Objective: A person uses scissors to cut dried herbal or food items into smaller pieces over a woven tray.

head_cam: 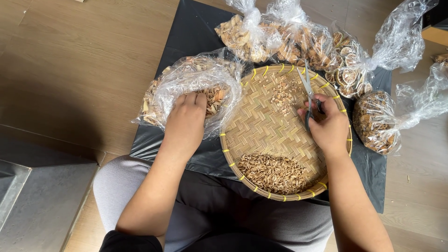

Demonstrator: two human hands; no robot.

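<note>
The round woven bamboo tray with yellow rim bindings [261,126] sat on a black plastic sheet [186,32] spread over the wooden floor [70,60], directly in front of the seated person's knees. A heap of finely cut brown dried pieces [273,172] lay at the tray's near edge, and a smaller scatter of pale cut bits [282,93] lay toward its far edge.

The right hand [329,126] was over the tray's right side, its grip closed through the handles of the metal scissors [308,88], whose blades pointed away from the person across the far rim. The left hand [186,119] was inside the open clear plastic bag of dried peel [186,81], which rested just left of the tray and overlapped its rim; the fingers were curled down into the contents, and whether they held any piece could not be told.

Four further clear bags stood round the far and right sides: two knotted bags of tan dried chunks [275,39], a bag of round dried slices [347,67], and a bag of brown dried pieces [375,121] just right of the tray.
</note>
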